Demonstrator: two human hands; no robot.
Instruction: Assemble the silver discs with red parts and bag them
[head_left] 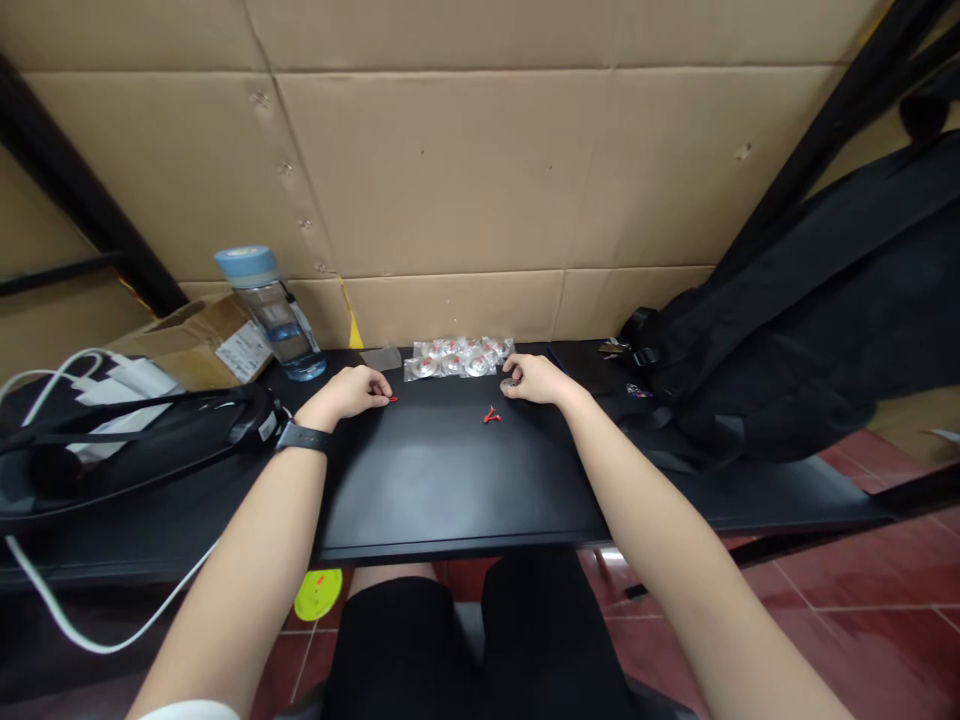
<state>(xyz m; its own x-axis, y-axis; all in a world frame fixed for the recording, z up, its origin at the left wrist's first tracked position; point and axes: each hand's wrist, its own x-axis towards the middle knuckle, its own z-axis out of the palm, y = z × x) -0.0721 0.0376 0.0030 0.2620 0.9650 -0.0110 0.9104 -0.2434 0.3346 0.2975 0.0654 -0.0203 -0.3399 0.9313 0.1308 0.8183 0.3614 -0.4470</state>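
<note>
My left hand rests low over the black table, its fingers pinched on a small red piece. My right hand is closed on a small round clear disc, partly hidden by the fingers. Between the hands, nearer to the right one, a few small red pieces lie on the tabletop. Behind them sit several small clear plastic packets with round silvery contents and red marks, grouped in rows. What exactly the red pieces are is too small to make out.
At the left stand a water bottle with a blue lid, a cardboard box, a white power strip with cables and a black bag. A black backpack fills the right side. Cardboard walls the back.
</note>
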